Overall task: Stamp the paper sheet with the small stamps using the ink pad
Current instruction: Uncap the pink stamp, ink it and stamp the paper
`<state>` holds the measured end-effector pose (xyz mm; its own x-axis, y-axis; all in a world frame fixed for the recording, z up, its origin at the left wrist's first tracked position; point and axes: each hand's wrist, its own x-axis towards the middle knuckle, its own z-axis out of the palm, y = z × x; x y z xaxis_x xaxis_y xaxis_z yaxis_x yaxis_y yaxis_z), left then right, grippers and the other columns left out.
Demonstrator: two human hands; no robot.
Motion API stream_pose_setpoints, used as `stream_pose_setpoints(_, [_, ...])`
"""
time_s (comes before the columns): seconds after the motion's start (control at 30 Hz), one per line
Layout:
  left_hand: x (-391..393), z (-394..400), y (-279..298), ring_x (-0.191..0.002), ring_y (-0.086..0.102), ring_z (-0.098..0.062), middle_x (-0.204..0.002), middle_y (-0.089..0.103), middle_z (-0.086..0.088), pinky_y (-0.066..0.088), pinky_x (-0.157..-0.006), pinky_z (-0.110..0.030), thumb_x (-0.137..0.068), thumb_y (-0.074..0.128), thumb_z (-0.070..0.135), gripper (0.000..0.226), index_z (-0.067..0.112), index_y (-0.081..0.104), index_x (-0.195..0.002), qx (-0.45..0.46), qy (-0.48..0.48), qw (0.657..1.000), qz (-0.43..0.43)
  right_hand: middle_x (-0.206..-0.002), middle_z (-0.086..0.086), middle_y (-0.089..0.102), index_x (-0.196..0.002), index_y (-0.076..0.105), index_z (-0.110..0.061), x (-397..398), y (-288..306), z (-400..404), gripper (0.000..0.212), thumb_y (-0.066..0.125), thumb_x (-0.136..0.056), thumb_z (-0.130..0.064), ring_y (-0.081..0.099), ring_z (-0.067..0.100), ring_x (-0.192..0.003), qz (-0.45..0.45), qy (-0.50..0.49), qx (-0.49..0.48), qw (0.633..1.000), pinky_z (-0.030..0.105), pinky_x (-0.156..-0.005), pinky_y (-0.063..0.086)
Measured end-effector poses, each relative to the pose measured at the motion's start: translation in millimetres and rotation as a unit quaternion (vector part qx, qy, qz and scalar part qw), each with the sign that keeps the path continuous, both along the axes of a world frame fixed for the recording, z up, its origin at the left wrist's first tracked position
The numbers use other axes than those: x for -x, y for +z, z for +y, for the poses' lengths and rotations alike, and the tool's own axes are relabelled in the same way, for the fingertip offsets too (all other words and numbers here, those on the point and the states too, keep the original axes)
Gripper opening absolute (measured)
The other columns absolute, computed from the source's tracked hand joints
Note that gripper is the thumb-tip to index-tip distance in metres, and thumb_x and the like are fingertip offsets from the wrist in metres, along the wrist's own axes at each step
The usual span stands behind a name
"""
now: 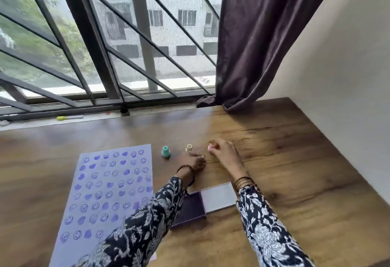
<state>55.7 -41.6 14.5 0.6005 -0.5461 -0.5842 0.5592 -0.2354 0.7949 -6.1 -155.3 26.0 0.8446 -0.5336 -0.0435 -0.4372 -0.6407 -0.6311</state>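
The paper sheet (109,188) lies on the left of the wooden table, covered with purple smiley and heart prints. Beyond its far right corner stand a teal stamp (165,151) and a cream stamp (189,148). My right hand (221,152) is shut on a pink stamp (211,146) further right, at table level. My left hand (195,161) rests on the table just in front of the cream stamp, fingers curled, nothing visible in it. The ink pad (190,209) lies open between my forearms, its white lid (218,197) folded out to the right.
A dark curtain (259,41) hangs over the table's far edge. The barred window (109,45) runs along the back, with a yellow-capped marker (69,117) on the sill. A white wall (348,98) borders the table's right side.
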Motion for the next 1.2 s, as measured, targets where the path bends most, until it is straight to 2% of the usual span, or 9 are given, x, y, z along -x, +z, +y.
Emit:
stream_pose_setpoints(0.13, [8.8,5.3,2.4,-0.031,0.051,0.001,-0.059,0.049,-0.008,0.042,-0.038,-0.008,-0.09,0.043,-0.006,0.026,0.007,0.049,-0.069,0.07,0.027,0.997,0.021,-0.093,0.012,0.073,-0.095,0.068,-0.013,9.3,-3.2,7.9,0.015,0.059,-0.084,-0.011,0.064,0.02,-0.086,-0.103,-0.037,-0.127,0.986,0.022,-0.072,0.047])
stream_pose_setpoints(0.3, [25.7,40.9,8.9,-0.067,0.071,-0.011,-0.072,0.076,-0.003,0.059,-0.068,-0.019,-0.087,0.053,0.002,0.014,0.009,0.064,-0.091,0.166,0.011,0.986,0.018,-0.089,0.01,0.07,-0.091,0.067,-0.015,45.6,10.7,36.6,0.014,0.059,-0.086,-0.005,0.067,0.011,-0.079,-0.229,-0.065,-0.389,0.89,0.016,-0.068,0.055])
stream_pose_setpoints(0.5, [40.7,83.7,29.0,-0.063,0.069,-0.009,-0.069,0.074,-0.004,0.057,-0.061,-0.016,-0.082,0.061,0.003,0.015,0.014,0.07,-0.078,0.167,0.018,0.984,-0.057,-0.081,0.002,0.072,-0.088,0.069,-0.014,70.0,24.3,86.0,0.012,0.061,-0.085,-0.007,0.067,0.009,-0.078,-0.265,-0.061,-0.399,0.876,0.015,-0.069,0.054])
stream_pose_setpoints(0.67, [39.0,110.8,45.0,-0.059,0.061,0.002,-0.071,0.064,-0.001,0.054,-0.063,-0.011,-0.081,0.064,0.005,0.01,0.013,0.067,-0.078,0.144,-0.029,0.97,-0.192,-0.07,-0.002,0.071,-0.087,0.069,-0.004,64.7,29.6,127.5,0.016,0.057,-0.088,-0.013,0.065,0.007,-0.065,-0.296,-0.137,-0.405,0.854,0.015,-0.06,0.054])
stream_pose_setpoints(0.73, [34.1,118.4,46.7,-0.06,0.058,0.003,-0.07,0.063,0.002,0.048,-0.064,-0.009,-0.079,0.066,0.006,0.005,0.01,0.066,-0.081,0.086,-0.039,0.948,-0.303,-0.065,-0.001,0.071,-0.084,0.069,-0.004,62.2,30.1,142.4,0.023,0.051,-0.091,-0.018,0.064,0.006,-0.059,-0.306,-0.189,-0.468,0.807,0.015,-0.056,0.054])
stream_pose_setpoints(0.83, [22.5,128.0,39.0,-0.076,0.062,-0.018,-0.084,0.067,-0.011,0.04,-0.065,-0.013,-0.078,0.063,0.005,0.01,0.003,0.064,-0.088,-0.028,-0.085,0.866,-0.492,-0.056,-0.002,0.071,-0.065,0.071,-0.009,67.6,29.8,157.3,0.035,0.049,-0.092,-0.015,0.065,0.004,-0.052,-0.322,-0.224,-0.585,0.71,0.015,-0.051,0.054])
stream_pose_setpoints(0.97, [10.5,136.3,20.0,-0.102,0.059,-0.027,-0.112,0.063,-0.008,0.048,-0.079,-0.036,-0.082,0.057,0.019,0.023,0.014,0.059,-0.104,-0.166,-0.22,0.768,-0.578,-0.06,0.003,0.073,-0.058,0.074,-0.009,82.5,24.3,166.5,0.046,0.045,-0.093,-0.007,0.068,0.006,-0.054,-0.334,-0.236,-0.654,0.636,0.017,-0.05,0.056])
stream_pose_setpoints(1.1, [9.3,141.1,5.4,-0.117,0.051,-0.027,-0.127,0.056,-0.008,0.046,-0.092,-0.038,-0.086,0.051,0.024,0.04,0.016,0.048,-0.126,-0.182,-0.269,0.75,-0.576,-0.062,0.004,0.074,-0.061,0.072,-0.009,95.0,18.7,170.2,0.044,0.042,-0.092,-0.002,0.068,0.008,-0.055,-0.336,-0.256,-0.651,0.63,0.019,-0.052,0.058])
stream_pose_setpoints(1.2, [12.7,153.2,-6.0,-0.119,0.043,-0.025,-0.13,0.052,-0.007,0.037,-0.099,-0.033,-0.085,0.053,0.026,0.047,0.017,0.044,-0.13,-0.15,-0.252,0.771,-0.565,-0.069,0.003,0.075,-0.084,0.067,-0.003,102.9,13.4,172.0,0.019,0.049,-0.089,0.001,0.07,0.007,-0.063,-0.303,-0.262,-0.591,0.7,0.017,-0.058,0.058])
